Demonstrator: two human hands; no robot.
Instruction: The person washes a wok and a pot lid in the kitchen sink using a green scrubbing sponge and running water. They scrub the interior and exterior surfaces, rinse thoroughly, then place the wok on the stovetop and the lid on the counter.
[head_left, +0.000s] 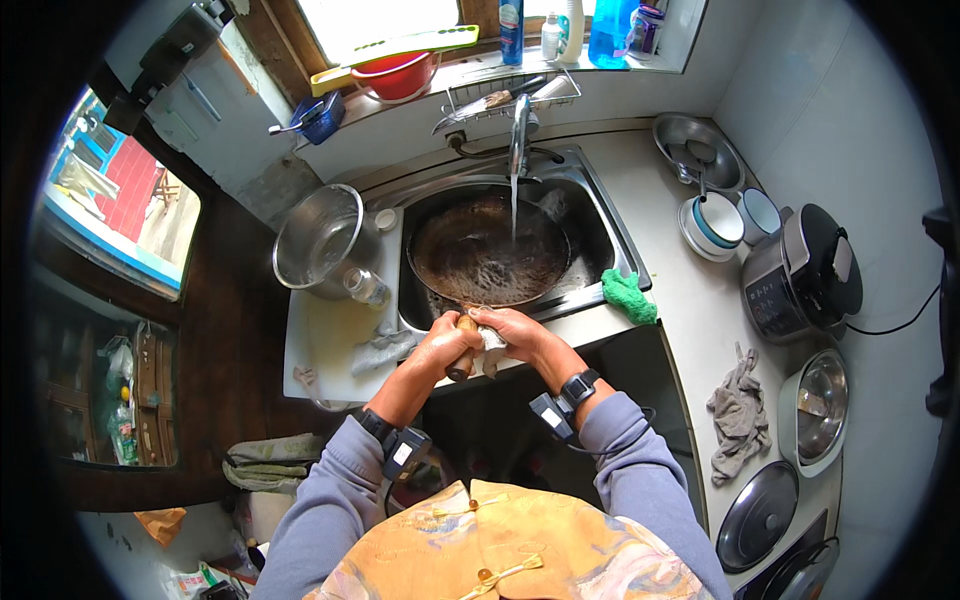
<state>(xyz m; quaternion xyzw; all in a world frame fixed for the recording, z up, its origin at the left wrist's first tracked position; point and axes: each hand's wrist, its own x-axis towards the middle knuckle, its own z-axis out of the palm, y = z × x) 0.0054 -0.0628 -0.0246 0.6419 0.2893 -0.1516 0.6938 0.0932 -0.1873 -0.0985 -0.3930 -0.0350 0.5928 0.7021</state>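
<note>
A dark, browned wok (487, 259) sits in the stainless steel sink (624, 244), with its wooden handle (463, 364) pointing towards me over the front edge. My left hand (442, 341) is closed around that handle. Beside it, my right hand (523, 331) holds a pale, wet-looking cloth (491, 341) against the handle's near-wok end. A stream of water falls from the chrome faucet (519, 139) into the wok, where water swirls over the bottom. The palm sides of both hands are hidden.
Left of the sink stand a deep steel pot (319, 240) and a glass jar (366, 287) on a white board (300, 345). A green scrubbing cloth (628, 297) lies at the sink's right corner. Farther right are bowls (721, 221), an electric pressure cooker (799, 274) and a grey rag (739, 420).
</note>
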